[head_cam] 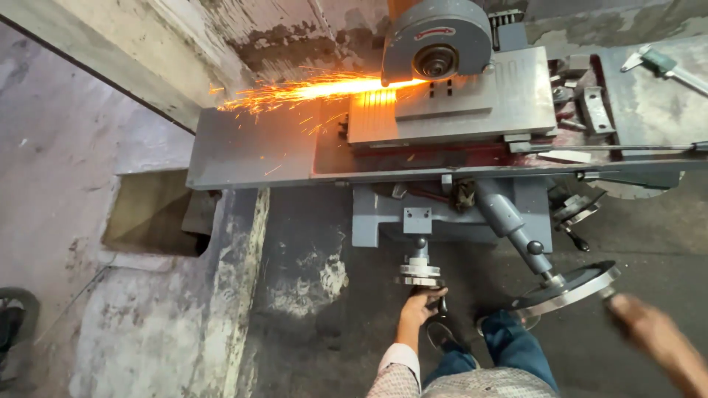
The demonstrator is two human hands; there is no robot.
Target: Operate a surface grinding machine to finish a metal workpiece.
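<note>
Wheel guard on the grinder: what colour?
Grey-blue wheel guard with a small red strip near its top; shows in the head view.

Open floor [317,324] lies at nine o'clock of the left hand [417,306]. At twelve, the small handwheel [419,278] and machine base [442,217] block. At three, the big handwheel [569,289] crowds the right hand [649,332].
</note>
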